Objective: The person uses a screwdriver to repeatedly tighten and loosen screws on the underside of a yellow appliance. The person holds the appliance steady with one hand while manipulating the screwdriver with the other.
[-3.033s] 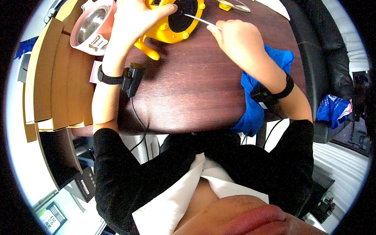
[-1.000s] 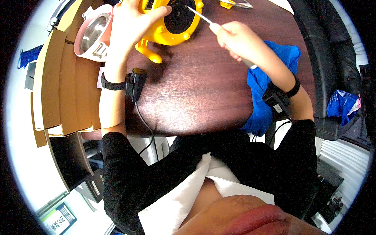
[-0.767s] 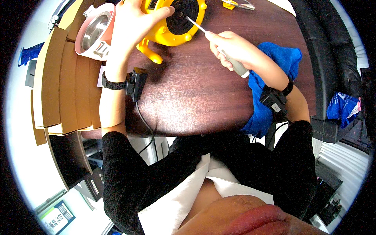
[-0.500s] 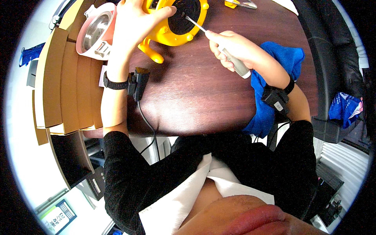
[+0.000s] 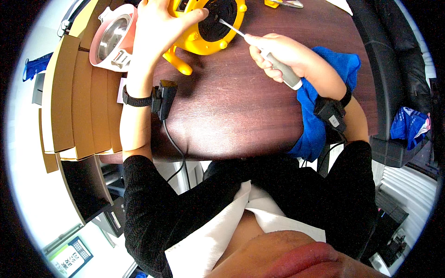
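A yellow round plastic frame [image 5: 204, 45] with a black ridged inside [image 5: 217, 28], small knobs on its rim and a stubby leg is at the top of the view, partly cut off. My left hand [image 5: 162, 23] holds its left side, thumb stretched over the rim toward the black part; the other fingers are partly out of view. My right hand [image 5: 278, 53] is closed around a screwdriver [image 5: 289, 76] with a grey handle and thin metal shaft. Its flattened tip lies over the black inside, close to a small pale spot; whether they touch I cannot tell.
Left of my left hand stands a pink pot [image 5: 111, 41] with a metal inside, next to cardboard boxes [image 5: 69, 92]. A blue cloth [image 5: 313, 125] lies under my right forearm on the dark wooden table [image 5: 232, 111]. A yellow-and-clear object [image 5: 282, 3] is at the far edge.
My right hand and the screwdriver's handle have shifted slightly to the right, while the tip stays over the black inside. My left hand and the yellow frame look nearly still.
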A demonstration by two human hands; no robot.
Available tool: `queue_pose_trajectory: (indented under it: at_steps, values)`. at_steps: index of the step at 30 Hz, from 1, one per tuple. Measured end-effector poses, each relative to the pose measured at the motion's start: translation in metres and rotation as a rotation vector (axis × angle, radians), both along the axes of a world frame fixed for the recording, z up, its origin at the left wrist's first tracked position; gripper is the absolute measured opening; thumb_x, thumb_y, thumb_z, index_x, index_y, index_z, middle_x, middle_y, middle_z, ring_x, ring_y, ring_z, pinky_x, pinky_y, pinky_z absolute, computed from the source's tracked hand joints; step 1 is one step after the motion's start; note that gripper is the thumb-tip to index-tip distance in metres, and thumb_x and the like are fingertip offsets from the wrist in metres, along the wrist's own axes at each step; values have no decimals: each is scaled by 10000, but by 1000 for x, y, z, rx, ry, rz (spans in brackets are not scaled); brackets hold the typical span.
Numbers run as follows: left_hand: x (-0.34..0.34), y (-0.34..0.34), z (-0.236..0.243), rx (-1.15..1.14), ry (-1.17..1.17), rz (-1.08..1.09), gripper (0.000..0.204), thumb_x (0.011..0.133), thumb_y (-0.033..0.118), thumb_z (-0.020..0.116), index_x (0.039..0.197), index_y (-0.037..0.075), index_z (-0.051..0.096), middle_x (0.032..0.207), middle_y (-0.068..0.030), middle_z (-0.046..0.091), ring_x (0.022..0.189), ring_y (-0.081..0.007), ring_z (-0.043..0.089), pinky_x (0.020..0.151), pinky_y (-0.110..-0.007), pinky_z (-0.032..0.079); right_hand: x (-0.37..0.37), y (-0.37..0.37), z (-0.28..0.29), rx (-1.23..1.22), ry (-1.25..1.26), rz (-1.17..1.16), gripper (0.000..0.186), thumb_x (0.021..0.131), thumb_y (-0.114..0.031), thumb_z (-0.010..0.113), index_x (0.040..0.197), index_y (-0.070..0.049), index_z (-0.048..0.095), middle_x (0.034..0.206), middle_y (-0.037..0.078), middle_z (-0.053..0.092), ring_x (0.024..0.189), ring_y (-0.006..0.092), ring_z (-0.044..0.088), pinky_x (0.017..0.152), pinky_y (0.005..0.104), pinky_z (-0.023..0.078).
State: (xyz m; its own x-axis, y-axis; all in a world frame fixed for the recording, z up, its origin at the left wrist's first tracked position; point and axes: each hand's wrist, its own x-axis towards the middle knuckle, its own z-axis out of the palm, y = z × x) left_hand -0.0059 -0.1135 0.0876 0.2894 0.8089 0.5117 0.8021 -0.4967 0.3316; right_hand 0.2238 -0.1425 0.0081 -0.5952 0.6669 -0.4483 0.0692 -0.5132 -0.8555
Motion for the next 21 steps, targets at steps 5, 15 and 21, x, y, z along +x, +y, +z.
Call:
queue_pose_trajectory:
  at_steps: [5,15,21]
  values:
    - [1,-5,2,-16,2,-9,717,591,307,727,1240,59,553,1327,-174,485,1201,-371,427,1035,-462,341,11,10,9,-63,-86,93,462,946,-478,464,664,-113,449,521,-34,393,354,89,414,308,254,350]
    - [5,-7,-3,78,85,-38,762,569,336,725,1256,59,547,1346,-191,463,1235,-380,394,1058,-481,314,0,-3,43,379,-713,49,580,938,-536,432,547,-108,419,463,-19,398,338,93,444,314,234,378]
    - [3,-1,-6,78,59,-31,759,565,326,727,1250,51,550,1329,-180,481,1206,-376,413,1042,-472,327,3,-5,18,262,-478,-4,564,956,-507,421,552,-114,422,470,-28,402,338,83,449,313,227,386]
